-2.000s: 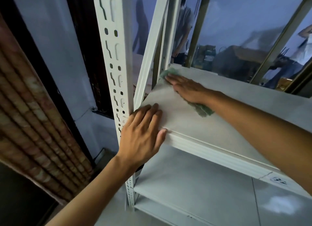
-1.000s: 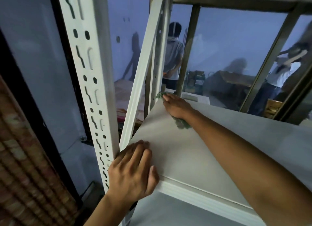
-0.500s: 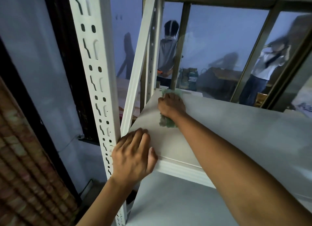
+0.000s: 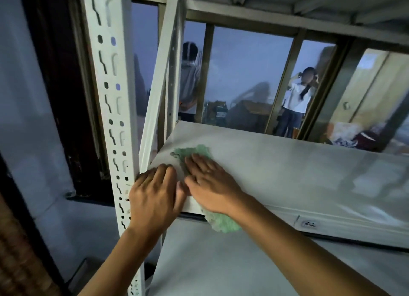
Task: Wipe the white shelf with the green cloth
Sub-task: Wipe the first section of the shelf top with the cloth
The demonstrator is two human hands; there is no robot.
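Note:
The white shelf (image 4: 287,169) runs from the left upright to the right edge of the view. A green cloth (image 4: 194,152) lies on its near left corner, one end showing past my fingertips and the other end hanging over the front lip. My right hand (image 4: 210,185) lies flat on top of the cloth, pressing it to the board. My left hand (image 4: 155,194) grips the shelf's front left corner beside the upright, touching my right hand.
A perforated white upright (image 4: 110,110) and a slanted white brace (image 4: 159,83) stand at the left. Another shelf board (image 4: 221,264) lies below, and one above. Behind the glass, two people (image 4: 297,101) stand in a room. A dark window frame and wall are left.
My right hand has slid the cloth from the shelf's far left corner back to the near left corner, next to my left hand. The camera has tilted up.

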